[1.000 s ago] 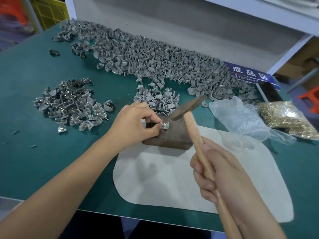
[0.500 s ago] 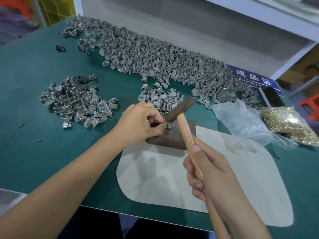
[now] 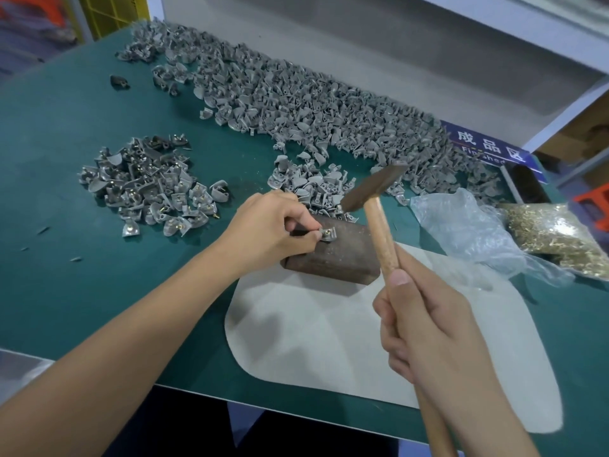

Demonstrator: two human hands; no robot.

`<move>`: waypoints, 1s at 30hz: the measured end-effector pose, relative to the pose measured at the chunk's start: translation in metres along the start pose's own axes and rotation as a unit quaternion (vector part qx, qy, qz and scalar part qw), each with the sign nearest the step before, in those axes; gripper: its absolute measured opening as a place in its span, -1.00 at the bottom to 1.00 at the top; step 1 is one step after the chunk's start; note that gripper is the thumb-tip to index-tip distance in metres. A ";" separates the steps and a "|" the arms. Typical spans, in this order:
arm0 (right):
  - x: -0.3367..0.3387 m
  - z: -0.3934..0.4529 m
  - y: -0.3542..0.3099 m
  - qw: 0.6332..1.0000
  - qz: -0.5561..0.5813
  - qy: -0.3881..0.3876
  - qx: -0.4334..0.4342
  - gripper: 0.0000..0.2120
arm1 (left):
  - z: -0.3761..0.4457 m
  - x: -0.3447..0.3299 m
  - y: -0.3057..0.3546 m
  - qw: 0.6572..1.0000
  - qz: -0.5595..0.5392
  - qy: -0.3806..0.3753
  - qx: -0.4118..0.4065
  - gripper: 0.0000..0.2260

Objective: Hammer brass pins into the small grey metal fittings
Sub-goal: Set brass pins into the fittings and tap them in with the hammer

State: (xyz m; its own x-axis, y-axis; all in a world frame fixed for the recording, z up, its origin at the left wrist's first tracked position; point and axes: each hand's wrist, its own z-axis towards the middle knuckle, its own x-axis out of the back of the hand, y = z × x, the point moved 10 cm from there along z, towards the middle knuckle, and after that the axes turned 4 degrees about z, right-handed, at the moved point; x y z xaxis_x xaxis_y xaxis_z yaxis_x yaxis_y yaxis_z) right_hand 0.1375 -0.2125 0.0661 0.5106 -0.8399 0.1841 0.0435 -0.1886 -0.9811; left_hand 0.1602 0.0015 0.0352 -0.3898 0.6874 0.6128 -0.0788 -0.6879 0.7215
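My left hand (image 3: 273, 225) pinches a small grey fitting (image 3: 328, 234) with a brass pin in it, held on top of a dark brown block (image 3: 336, 258). My right hand (image 3: 425, 328) grips the wooden handle of a hammer (image 3: 374, 188). The hammer's dark head hangs raised above and to the right of the fitting, not touching it. A clear bag of brass pins (image 3: 560, 235) lies at the right edge of the table.
A long heap of grey fittings (image 3: 296, 107) covers the back of the green table (image 3: 66, 291). A smaller pile with brass pins (image 3: 148, 186) lies at the left, another small pile (image 3: 313, 186) behind the block. A pale mat (image 3: 329, 341) lies under the block; crumpled clear plastic (image 3: 461, 225) is at the right.
The hammer head came down onto the fitting half a second ago and has now lifted up and to the right. My left hand kept holding the fitting on the block.
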 end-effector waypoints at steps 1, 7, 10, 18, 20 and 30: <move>-0.001 -0.001 -0.004 1.000 -0.002 0.003 0.018 -0.75 | 0.000 0.001 0.000 1.000 0.001 0.003 0.001 -0.87; -0.004 0.001 0.015 0.999 -0.031 -0.027 -0.032 -0.62 | 0.000 -0.001 0.000 1.000 -0.013 -0.007 0.004 -0.85; -0.001 0.000 0.003 0.999 -0.036 -0.005 0.013 -0.69 | 0.000 -0.001 -0.001 1.000 -0.004 -0.004 0.003 -0.88; -0.003 0.005 0.013 0.997 -0.070 -0.017 0.006 -0.68 | 0.000 -0.001 -0.001 1.000 -0.016 -0.005 -0.008 -0.90; -0.001 0.004 0.008 0.996 -0.084 0.002 0.038 -0.66 | -0.001 -0.001 -0.001 1.000 -0.011 -0.004 -0.005 -0.94; 0.003 0.005 0.013 0.992 -0.110 0.018 0.056 -0.61 | 0.000 -0.002 -0.003 1.000 -0.012 -0.009 0.000 -0.91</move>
State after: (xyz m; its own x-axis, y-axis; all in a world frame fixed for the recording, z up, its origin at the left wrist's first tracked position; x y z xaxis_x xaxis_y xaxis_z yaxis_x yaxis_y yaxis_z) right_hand 0.1438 -0.2145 0.0532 0.4465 -0.8027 0.3954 0.2467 -0.3144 -0.9167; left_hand 0.1615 0.0022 0.0323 -0.3704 0.7086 0.6006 -0.0877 -0.6703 0.7368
